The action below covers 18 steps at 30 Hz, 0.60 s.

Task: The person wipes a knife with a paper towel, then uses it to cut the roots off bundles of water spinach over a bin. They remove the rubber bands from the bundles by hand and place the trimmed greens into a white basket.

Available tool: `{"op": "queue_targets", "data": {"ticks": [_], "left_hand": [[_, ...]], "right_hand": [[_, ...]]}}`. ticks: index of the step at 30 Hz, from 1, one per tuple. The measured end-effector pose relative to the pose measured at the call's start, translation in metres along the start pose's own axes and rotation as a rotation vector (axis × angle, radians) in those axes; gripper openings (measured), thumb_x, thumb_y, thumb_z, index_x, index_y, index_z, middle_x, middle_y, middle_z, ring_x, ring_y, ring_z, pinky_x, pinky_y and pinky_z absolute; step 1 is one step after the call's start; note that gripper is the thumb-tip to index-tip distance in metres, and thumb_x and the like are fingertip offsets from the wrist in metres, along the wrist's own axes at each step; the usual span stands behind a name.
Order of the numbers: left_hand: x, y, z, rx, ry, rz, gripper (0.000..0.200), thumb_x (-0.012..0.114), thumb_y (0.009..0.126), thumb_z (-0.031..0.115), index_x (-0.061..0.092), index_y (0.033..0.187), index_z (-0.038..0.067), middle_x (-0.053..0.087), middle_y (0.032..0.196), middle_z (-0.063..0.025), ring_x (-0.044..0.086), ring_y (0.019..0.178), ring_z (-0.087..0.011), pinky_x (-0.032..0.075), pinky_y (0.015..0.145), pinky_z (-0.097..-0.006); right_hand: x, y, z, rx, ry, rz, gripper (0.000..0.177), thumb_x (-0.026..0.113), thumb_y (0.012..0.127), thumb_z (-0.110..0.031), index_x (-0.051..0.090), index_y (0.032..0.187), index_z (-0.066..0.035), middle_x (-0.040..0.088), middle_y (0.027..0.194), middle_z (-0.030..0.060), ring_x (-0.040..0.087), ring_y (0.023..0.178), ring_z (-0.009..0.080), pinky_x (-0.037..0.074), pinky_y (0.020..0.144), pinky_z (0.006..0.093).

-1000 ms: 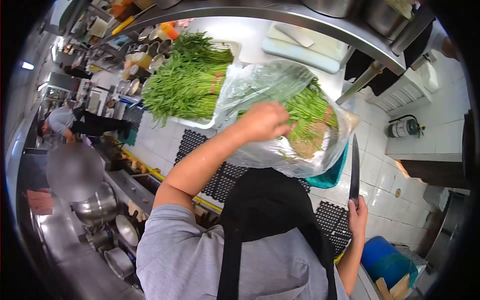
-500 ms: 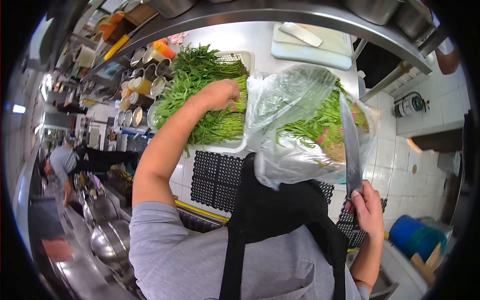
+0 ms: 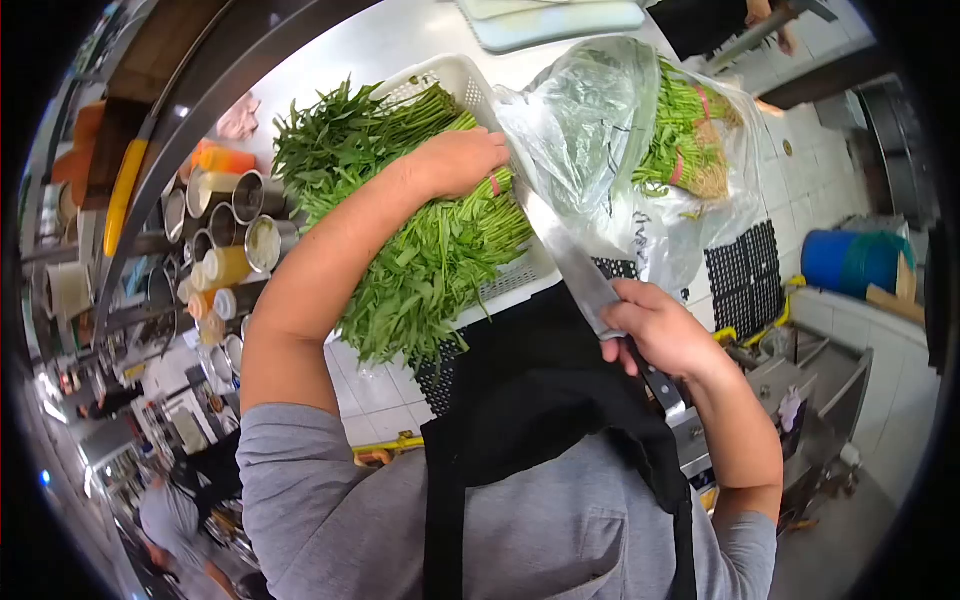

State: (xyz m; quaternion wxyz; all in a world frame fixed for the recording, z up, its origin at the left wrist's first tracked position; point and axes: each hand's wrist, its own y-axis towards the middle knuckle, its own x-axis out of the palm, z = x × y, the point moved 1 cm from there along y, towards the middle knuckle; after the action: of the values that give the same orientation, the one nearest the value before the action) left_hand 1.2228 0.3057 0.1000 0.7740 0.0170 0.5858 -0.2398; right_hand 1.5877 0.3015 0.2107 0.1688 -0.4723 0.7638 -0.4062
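Note:
My left hand [image 3: 462, 163] is curled over a bunch of leafy greens [image 3: 490, 200] with a red band round its stems. Several such bunches lie in a white plastic basket [image 3: 455, 75], leaves to the left, stem ends to the right. In my right hand [image 3: 655, 325] is the handle of a large kitchen knife [image 3: 570, 255]. Its broad blade slants up and left along the basket's right rim, close to the stem ends. Right of the blade, a clear plastic bag [image 3: 590, 110] contains more banded greens [image 3: 680, 145], some with brownish roots showing.
Cutting boards [image 3: 560, 25] lie at the back of the metal table. A shelf rail [image 3: 200, 85] crosses the upper left, near containers and squeeze bottles [image 3: 225, 265]. Another person [image 3: 175, 520] bends at the lower left; someone's hand [image 3: 765, 15] shows top right.
The knife has swung from upright over the bag to a leftward slant beside the basket. My left hand stays on the greens. The whole view has turned and shifted.

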Motion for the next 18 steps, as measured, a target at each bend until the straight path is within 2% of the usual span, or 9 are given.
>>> {"op": "queue_targets", "data": {"ticks": [7,12,16,18], "left_hand": [[0.013,-0.011,-0.011,0.122,-0.01,0.131,0.007,0.065,0.104,0.008,0.064,0.107,0.002,0.065,0.115,-0.0146,0.065,0.115,-0.0392,0.056,0.098,-0.0504],[0.014,-0.017,-0.016,0.091,-0.189,0.206,0.01,0.067,0.105,0.012,0.062,0.106,0.003,0.065,0.11,-0.0163,0.064,0.111,-0.0418,0.053,0.094,-0.0534],[0.02,-0.021,-0.02,0.114,-0.199,0.267,0.009,0.066,0.105,0.011,0.062,0.106,0.004,0.065,0.108,-0.0161,0.064,0.11,-0.0421,0.053,0.093,-0.0535],[0.022,-0.021,-0.021,0.069,-0.157,0.235,0.011,0.068,0.103,0.013,0.065,0.109,0.004,0.068,0.115,-0.0137,0.066,0.117,-0.0398,0.056,0.097,-0.054]], "right_hand": [[0.048,0.023,0.01,0.016,0.162,0.038,0.019,0.054,0.111,-0.012,0.065,0.114,0.003,0.07,0.08,0.0114,0.062,0.055,0.0181,0.052,0.053,0.0327],[0.072,0.026,0.01,0.006,0.211,0.086,0.02,0.054,0.112,-0.013,0.064,0.117,0.004,0.069,0.08,0.0106,0.062,0.055,0.0175,0.051,0.052,0.0316],[0.082,0.031,0.005,0.029,0.21,0.102,0.021,0.054,0.112,-0.013,0.064,0.118,0.004,0.07,0.082,0.0111,0.062,0.055,0.018,0.051,0.052,0.0317],[0.092,0.035,0.0,0.02,0.197,0.12,0.021,0.053,0.112,-0.012,0.062,0.118,0.006,0.07,0.083,0.0125,0.062,0.055,0.0193,0.053,0.053,0.0337]]}}
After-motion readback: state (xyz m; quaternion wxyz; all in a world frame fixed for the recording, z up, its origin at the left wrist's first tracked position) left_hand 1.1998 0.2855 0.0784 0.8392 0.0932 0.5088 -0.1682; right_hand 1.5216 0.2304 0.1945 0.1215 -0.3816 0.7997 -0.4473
